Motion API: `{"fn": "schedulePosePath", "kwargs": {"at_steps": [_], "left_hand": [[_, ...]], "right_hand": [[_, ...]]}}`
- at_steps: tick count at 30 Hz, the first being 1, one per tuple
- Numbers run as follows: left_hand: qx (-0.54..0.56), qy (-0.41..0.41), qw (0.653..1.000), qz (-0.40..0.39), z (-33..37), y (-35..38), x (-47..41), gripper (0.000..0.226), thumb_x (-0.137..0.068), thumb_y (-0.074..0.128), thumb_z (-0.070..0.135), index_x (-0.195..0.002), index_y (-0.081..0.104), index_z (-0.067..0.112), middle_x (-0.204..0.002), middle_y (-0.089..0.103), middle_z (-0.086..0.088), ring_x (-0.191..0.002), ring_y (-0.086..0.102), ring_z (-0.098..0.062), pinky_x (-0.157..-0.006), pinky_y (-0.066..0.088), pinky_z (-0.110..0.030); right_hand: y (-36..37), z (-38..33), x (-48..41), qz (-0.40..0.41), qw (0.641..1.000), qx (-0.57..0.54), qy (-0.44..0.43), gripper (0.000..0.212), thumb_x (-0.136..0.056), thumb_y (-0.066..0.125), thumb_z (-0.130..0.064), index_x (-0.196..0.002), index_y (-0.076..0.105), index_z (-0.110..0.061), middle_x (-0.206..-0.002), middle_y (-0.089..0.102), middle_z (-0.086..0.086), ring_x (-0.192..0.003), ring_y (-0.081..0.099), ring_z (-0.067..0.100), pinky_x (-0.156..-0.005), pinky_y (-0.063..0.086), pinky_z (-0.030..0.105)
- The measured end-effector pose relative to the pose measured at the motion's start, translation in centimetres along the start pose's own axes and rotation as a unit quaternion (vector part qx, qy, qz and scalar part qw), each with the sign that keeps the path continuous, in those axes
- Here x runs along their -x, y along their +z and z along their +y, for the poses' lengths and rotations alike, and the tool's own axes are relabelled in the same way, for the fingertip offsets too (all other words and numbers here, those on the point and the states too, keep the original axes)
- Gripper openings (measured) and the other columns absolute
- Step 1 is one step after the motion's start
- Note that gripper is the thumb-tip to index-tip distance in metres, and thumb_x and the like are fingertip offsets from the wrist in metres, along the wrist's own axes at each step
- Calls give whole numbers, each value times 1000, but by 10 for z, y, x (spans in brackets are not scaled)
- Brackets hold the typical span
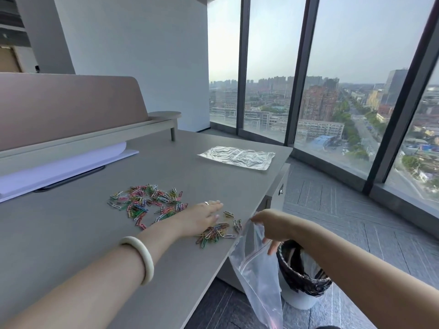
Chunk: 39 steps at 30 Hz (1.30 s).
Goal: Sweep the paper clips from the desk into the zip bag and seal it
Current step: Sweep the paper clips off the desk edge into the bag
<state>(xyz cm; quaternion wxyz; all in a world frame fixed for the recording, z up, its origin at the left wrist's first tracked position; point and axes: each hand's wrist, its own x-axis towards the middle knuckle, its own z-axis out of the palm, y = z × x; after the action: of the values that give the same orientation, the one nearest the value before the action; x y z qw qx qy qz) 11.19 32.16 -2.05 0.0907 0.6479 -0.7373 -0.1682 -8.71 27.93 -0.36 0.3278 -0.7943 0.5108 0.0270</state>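
While the left hand [202, 217] lies flat on the desk [71, 245], fingers straight and together, holding nothing, a small heap of clips [216, 231] sits just under and beside its palm, close to the right edge. The larger scatter of clips lies further left, behind the wrist, not yet gathered.

The right hand [273, 226] hangs just off that edge, its fingers curled and pinching the rim of the bag [259, 269]. One finger is spread lower down to hold the mouth apart. The bag droops below desk level, limp and seemingly with nothing in it yet. So the sweep looks only begun, and sealing is far off.

The risk is plainly the gap. The mouth is soft and narrow, and held beside the edge rather than tucked under it. A brisk push would likely send clips past the rim. The open bin [301, 281] stands right below, ready to swallow any that miss — others would scatter on the floor.

A flat palm may also ride over thin clips and leave some behind. If the pinch slackens as weight drops in, the mouth could fold shut or slip free. Later, a clip caught in the zip track would probably stop it closing.

A spare bag [237, 156] lies flat on the far right of the desk, well apart from all this.
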Motion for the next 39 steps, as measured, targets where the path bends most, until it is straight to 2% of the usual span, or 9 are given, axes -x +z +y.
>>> {"fn": "schedulePosePath", "kwargs": {"at_steps": [3,7,13,17,21,25,30,34,39], "left_hand": [[6,18,1000,-15,9,11,-8,46,-98,30,12,-144,28,13,-156,20,-2,-144,16,-11,-112,7,-15],[0,79,996,-37,21,18,-10,46,-95,30,3,-139,41,14,-152,32,0,-142,23,-9,-108,7,-9],[43,105,992,-48,21,2,13,44,-95,36,7,-134,48,22,-146,42,8,-137,33,-3,-115,20,-18],[-2,54,998,-14,-2,-15,33,45,-98,36,23,-143,32,22,-154,25,8,-142,19,-2,-113,10,-17],[-81,-6,993,-88,-12,2,53,62,-98,28,41,-148,-3,21,-158,-11,3,-145,-11,-10,-115,-6,-24],[-113,-13,992,-55,-4,28,49,61,-98,19,44,-146,-10,20,-157,-16,0,-145,-14,-13,-117,-9,-28],[-85,38,995,-17,13,36,26,54,-100,23,33,-148,2,18,-159,-4,1,-146,-7,-9,-114,-7,-21],[5,104,995,10,21,33,19,48,-98,38,23,-145,27,20,-156,19,5,-144,11,-5,-111,5,-14],[75,55,993,74,15,17,16,47,-96,43,22,-142,33,21,-153,25,11,-140,25,-5,-109,15,-16]], "right_hand": [[1,-1,3,3,1000,-6,1,38,-91,51,-2,-129,53,-1,-124,62,17,-103,67,25,-55,54,19],[4,-3,9,-2,1000,-24,2,36,-92,50,-4,-128,54,-3,-124,62,18,-104,67,25,-53,53,18],[10,-3,16,-22,1000,-19,-7,39,-90,52,-2,-129,52,-2,-123,62,18,-104,67,26,-58,55,18],[7,-4,20,-25,999,-24,-12,42,-90,53,-2,-131,51,-5,-126,61,18,-106,66,26,-64,57,22],[6,-5,23,-27,999,-26,-6,38,-91,52,-4,-129,53,-3,-125,61,18,-107,66,26,-61,56,20],[8,-9,26,-20,999,-28,-2,37,-91,52,-3,-128,53,-2,-126,61,19,-107,66,27,-56,55,17],[7,-10,28,-12,999,-31,2,38,-91,51,-3,-129,52,-1,-125,61,19,-106,66,27,-57,56,20],[6,-8,28,-6,999,-35,-4,38,-90,52,-2,-129,52,-2,-126,60,19,-106,66,28,-77,59,30],[4,-6,28,-11,999,-31,-6,42,-91,51,-2,-133,48,-2,-129,58,20,-110,64,29,-84,58,32]]}}
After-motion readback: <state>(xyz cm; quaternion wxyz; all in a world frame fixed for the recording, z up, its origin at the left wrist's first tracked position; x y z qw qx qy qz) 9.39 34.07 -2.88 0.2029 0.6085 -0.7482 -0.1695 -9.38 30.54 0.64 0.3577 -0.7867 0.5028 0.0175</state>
